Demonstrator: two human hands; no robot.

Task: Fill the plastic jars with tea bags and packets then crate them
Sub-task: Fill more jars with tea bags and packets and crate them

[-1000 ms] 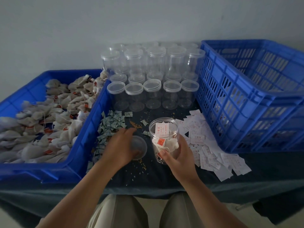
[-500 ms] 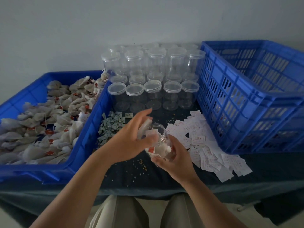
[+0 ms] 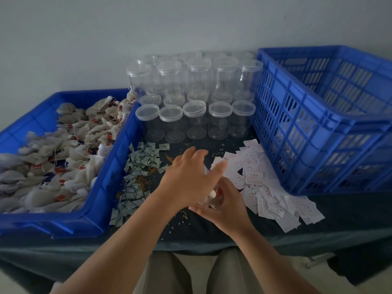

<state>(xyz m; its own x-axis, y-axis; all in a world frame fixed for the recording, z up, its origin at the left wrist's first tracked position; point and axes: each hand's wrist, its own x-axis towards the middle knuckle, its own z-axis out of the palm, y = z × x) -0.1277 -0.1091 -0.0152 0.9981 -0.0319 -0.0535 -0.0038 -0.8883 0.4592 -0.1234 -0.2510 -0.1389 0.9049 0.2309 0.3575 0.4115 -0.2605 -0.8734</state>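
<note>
At centre frame the right hand [image 3: 226,206] grips the jar [image 3: 212,197], which is mostly hidden under the left hand [image 3: 191,177] spread flat over it. Empty jars [image 3: 195,117] stand behind and a blue crate [image 3: 318,124] sits at the right.

The jar [image 3: 213,197] is almost wholly hidden between the left hand [image 3: 188,179] and right hand [image 3: 226,207]; its contents are blurred.

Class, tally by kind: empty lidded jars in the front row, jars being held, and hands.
Front-row jars: 5
Held jar: 1
Left hand, right hand: 2
Total: 8
</note>
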